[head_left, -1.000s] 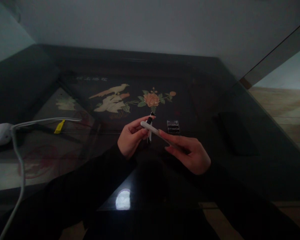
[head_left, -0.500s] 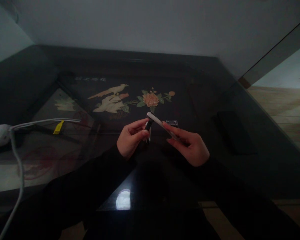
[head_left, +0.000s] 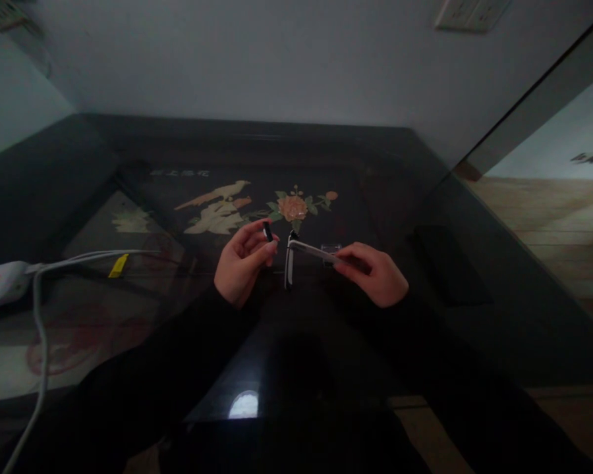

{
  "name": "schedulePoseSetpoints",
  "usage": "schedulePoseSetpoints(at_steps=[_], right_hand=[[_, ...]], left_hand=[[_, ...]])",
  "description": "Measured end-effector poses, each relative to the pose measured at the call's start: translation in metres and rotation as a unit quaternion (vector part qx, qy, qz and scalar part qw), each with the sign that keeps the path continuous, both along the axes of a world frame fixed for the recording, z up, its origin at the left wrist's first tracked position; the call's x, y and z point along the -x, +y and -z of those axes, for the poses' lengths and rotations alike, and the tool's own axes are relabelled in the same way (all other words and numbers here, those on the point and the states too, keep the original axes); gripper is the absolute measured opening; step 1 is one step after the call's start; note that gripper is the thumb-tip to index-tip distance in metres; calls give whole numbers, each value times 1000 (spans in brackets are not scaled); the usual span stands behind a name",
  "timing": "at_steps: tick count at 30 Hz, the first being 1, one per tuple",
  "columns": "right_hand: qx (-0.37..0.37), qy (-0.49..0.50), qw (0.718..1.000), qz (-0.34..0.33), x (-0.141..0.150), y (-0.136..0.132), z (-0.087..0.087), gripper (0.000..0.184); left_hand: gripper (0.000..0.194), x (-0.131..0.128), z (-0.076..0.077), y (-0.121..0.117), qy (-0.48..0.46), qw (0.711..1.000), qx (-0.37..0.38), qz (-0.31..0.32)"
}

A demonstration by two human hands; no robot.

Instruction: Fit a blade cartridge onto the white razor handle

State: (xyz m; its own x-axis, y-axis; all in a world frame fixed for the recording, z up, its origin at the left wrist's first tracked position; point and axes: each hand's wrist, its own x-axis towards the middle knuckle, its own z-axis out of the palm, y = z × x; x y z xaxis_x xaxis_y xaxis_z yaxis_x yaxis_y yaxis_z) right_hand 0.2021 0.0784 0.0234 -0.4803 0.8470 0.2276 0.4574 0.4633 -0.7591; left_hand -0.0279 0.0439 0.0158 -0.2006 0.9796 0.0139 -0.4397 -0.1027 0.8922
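Observation:
My right hand [head_left: 375, 273] pinches the end of a slim pale arm of a folding white-and-black object [head_left: 312, 249]. Its other arm points down toward me from a dark joint near the middle; the dim light hides its exact kind. To the left of it, apart from it, my left hand [head_left: 242, 263] has a small black piece with a shiny edge [head_left: 267, 231] between thumb and fingers. A small clear box [head_left: 330, 249] sits just behind the right fingertips, partly covered by the pale arm.
Beneath is a dark glass-topped table [head_left: 356, 355] showing a bird-and-flower picture. A white power strip [head_left: 2, 283] with a cable and a yellow tag [head_left: 118, 266] lies at left. A flat black object [head_left: 449, 266] rests at right. A wall [head_left: 247, 59] stands behind.
My left hand has drawn back leftward, away from the folding object, with the small black piece in its fingers. The pale arm in my right hand now lies flatter. The view has shifted slightly.

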Motion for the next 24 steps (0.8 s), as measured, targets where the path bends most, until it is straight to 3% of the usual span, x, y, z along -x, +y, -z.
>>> schedulePoseSetpoints(at_steps=[7, 15, 24], right_hand=[[11, -138, 979, -148, 4, 0, 14, 17], [-56, -145, 982, -112, 18, -16, 29, 12], [-80, -178, 973, -124, 17, -19, 29, 11]], left_hand=[[46, 6, 4, 6, 47, 999, 0, -25], [47, 1, 2, -4, 178, 983, -37, 0], [44, -11, -2, -15, 286, 956, -46, 49]])
